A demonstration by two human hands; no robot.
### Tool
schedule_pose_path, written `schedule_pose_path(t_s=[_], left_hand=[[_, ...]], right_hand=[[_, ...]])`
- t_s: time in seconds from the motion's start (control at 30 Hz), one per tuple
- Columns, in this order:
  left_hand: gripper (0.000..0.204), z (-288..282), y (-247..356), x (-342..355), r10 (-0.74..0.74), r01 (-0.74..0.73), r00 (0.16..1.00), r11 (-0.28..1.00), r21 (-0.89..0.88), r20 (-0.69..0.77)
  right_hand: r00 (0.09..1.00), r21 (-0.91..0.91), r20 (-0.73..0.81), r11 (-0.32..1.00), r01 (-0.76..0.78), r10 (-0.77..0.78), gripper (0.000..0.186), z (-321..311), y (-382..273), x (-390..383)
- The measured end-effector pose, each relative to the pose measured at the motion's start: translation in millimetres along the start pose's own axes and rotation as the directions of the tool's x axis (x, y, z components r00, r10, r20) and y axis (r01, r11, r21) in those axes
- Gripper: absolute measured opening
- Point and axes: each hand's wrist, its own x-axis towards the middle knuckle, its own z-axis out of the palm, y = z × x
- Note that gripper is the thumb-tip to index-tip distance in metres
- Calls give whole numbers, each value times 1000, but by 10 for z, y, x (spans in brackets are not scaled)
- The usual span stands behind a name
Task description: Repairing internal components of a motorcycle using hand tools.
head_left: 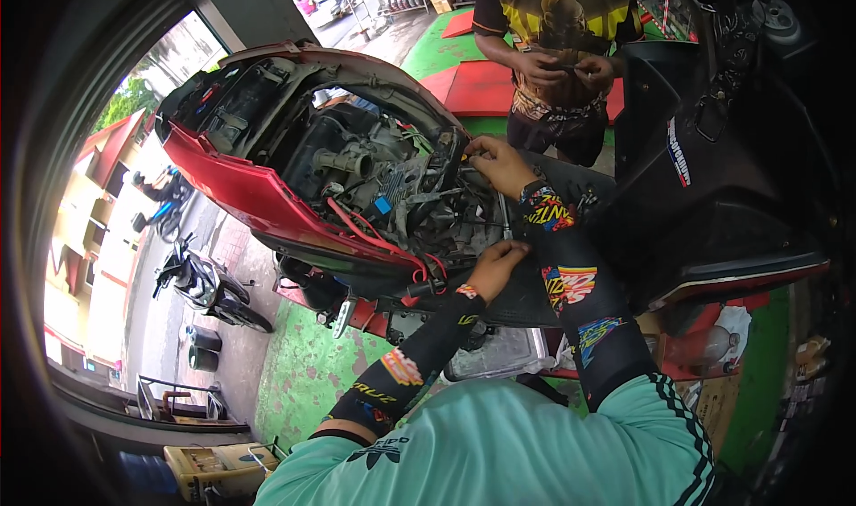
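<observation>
A red scooter [259, 176] stands before me with its seat area stripped, baring the engine bay [401, 185]. My right hand [501, 167] is at the bay's right edge, fingers curled together by a dark frame part; what they grip is too small to tell. Nearer to me, my left hand [497, 270] has its fingers pressed together at the edge of the dark footboard [526, 283]; anything in them is hidden. Between the hands a slim silvery metal rod [506, 216] stands close to the left fingertips. Red hose [366, 230] runs along the bay's near side.
Across the scooter a person [562, 51] holds a small dark thing in both hands. The scooter's black front panel [731, 167] rises at right. A clear plastic tray [495, 354] lies below my arms. A parked motorcycle [209, 283] and red ramp [481, 87] stand farther off.
</observation>
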Motion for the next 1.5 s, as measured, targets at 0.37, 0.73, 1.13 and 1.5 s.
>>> schedule_pose_path(t_s=[0.37, 0.73, 1.13, 1.5], left_hand=[[23, -422, 1003, -504, -134, 109, 989, 941, -322, -55], [37, -437, 1058, -486, -61, 72, 996, 978, -198, 58], [23, -39, 12, -39, 75, -65, 997, 966, -251, 28], [20, -49, 492, -139, -122, 124, 992, 982, -142, 25]], right_hand=[[998, 215, -43, 976, -44, 54, 18, 1, 261, 114], [955, 421, -93, 880, -219, 282, 23, -26, 165, 89], [996, -16, -24, 996, -84, 83, 19, -26, 15, 109], [979, 241, -88, 958, -157, 183, 17, 47, 176, 176]])
